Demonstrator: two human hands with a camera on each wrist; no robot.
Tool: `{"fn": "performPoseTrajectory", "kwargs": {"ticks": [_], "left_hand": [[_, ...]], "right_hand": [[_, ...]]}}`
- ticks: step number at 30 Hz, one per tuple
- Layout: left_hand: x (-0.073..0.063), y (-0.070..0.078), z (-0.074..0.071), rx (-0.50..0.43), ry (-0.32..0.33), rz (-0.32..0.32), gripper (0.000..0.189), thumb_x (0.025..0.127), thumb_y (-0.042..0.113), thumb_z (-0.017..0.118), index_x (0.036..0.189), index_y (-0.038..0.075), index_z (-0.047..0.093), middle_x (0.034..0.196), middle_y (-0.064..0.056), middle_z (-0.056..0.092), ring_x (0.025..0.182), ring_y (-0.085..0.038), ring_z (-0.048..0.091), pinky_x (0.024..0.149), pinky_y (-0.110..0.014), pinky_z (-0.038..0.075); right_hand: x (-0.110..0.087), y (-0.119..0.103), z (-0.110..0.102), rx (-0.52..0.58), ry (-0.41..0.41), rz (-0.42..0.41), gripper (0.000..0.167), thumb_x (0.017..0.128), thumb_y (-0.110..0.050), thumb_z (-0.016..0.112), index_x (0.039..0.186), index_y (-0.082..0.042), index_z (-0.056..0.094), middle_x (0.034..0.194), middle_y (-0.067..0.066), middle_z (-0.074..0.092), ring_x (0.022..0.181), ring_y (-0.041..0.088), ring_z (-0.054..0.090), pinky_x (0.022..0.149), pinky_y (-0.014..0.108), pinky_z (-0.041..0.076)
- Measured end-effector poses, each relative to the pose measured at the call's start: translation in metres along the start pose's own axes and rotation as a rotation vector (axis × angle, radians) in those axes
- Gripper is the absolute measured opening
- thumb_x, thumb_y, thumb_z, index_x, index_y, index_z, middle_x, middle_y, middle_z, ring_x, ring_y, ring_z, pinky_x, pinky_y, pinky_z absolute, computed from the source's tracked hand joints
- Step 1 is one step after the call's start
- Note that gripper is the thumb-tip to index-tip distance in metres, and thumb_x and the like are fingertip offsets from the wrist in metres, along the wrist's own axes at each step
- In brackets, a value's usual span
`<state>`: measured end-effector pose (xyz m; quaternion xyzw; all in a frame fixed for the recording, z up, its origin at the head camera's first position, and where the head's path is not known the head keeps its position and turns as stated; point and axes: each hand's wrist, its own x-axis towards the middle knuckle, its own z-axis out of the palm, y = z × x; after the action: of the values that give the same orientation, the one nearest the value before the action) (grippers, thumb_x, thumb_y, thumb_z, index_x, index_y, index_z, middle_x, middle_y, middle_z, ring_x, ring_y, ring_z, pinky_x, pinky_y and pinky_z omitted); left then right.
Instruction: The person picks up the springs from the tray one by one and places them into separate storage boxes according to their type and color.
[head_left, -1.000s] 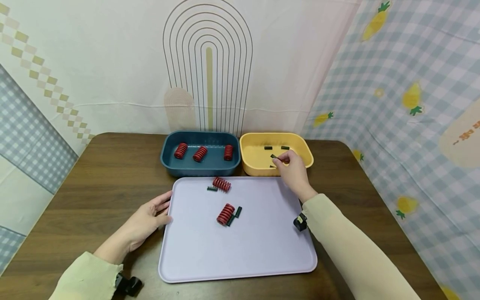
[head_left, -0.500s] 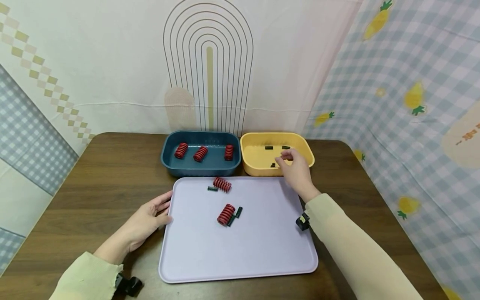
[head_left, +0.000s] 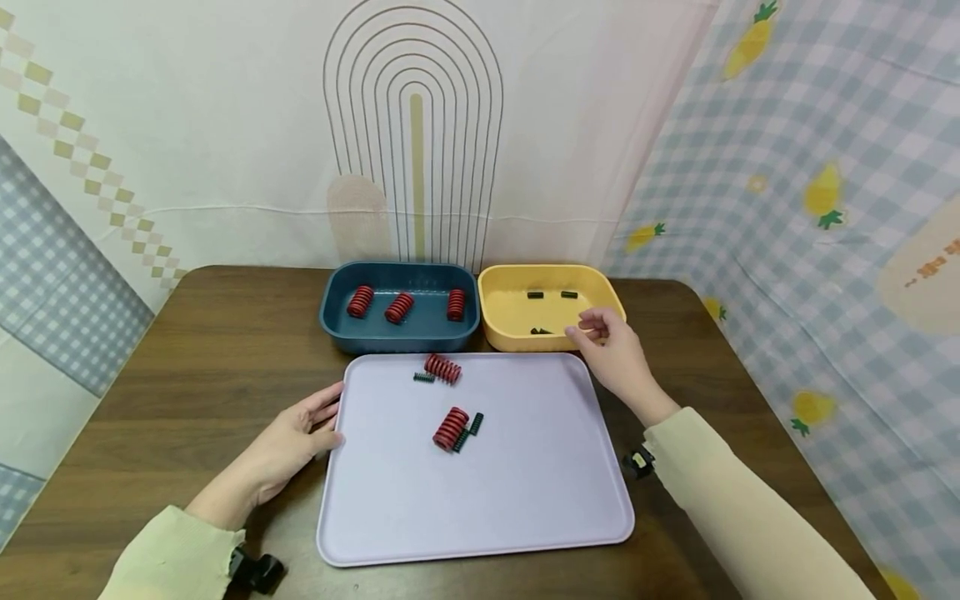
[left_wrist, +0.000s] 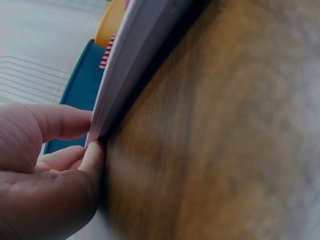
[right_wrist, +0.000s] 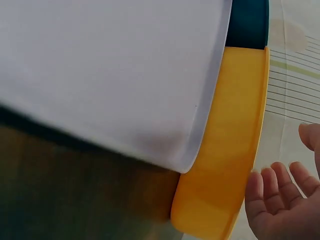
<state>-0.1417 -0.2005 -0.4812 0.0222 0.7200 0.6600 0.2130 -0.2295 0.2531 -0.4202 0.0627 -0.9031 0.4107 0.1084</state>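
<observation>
In the head view my left hand point(head_left: 288, 450) holds the left edge of a pale lilac tray point(head_left: 532, 487), thumb at the rim and fingertips against its side. Above the front right of a yellow bin point(head_left: 517, 342) is my right hand point(head_left: 618, 358), fingers loosely bent with nothing between them. Dark green springs point(head_left: 535, 295) lie in that bin, two at the back and a pair close together at the front. On the tray are two red springs point(head_left: 451, 428), one near the middle and one by the far edge, with three small green springs point(head_left: 477, 423) close beside them.
A dark blue bin point(head_left: 401, 343) with three red springs point(head_left: 398, 307) stands left of the yellow one, behind the tray. All sit on a brown wooden table point(head_left: 187, 358). Printed cloth point(head_left: 555, 125) hangs behind and along the sides.
My right hand has let go of a small green spring, which now lies at the yellow bin's front, and has drawn back to the right. The left hand has stayed at the tray edge.
</observation>
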Motion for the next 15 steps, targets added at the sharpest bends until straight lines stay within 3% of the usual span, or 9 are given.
{"fn": "performPoseTrajectory", "kwargs": {"ticks": [6,11,15], "left_hand": [[0.0,-0.001,0.0,0.006,0.002,0.005,0.078,0.089,-0.008,0.057,0.155,0.009,0.018,0.155,-0.021,0.022,0.141,-0.026,0.025,0.099,-0.021,0.039],[-0.001,0.001,0.0,0.009,0.003,0.008,0.078,0.089,-0.009,0.057,0.155,0.008,0.018,0.155,-0.022,0.022,0.14,-0.027,0.027,0.099,-0.022,0.04],[-0.002,0.003,0.001,0.013,0.002,0.008,0.077,0.09,-0.008,0.057,0.155,0.008,0.018,0.155,-0.022,0.022,0.14,-0.028,0.027,0.099,-0.023,0.04]], "right_hand": [[-0.014,0.01,-0.009,-0.015,-0.112,0.078,0.051,0.089,-0.037,0.07,0.122,-0.001,0.055,0.109,0.011,0.06,0.094,0.022,0.057,0.076,0.029,0.052],[-0.023,0.021,-0.014,-0.037,-0.192,0.163,0.052,0.09,-0.034,0.07,0.126,0.0,0.052,0.115,0.015,0.058,0.1,0.025,0.057,0.08,0.033,0.053],[-0.03,0.027,-0.016,-0.049,-0.226,0.182,0.051,0.091,-0.029,0.069,0.127,0.001,0.052,0.117,0.016,0.058,0.102,0.027,0.057,0.082,0.037,0.053]]}}
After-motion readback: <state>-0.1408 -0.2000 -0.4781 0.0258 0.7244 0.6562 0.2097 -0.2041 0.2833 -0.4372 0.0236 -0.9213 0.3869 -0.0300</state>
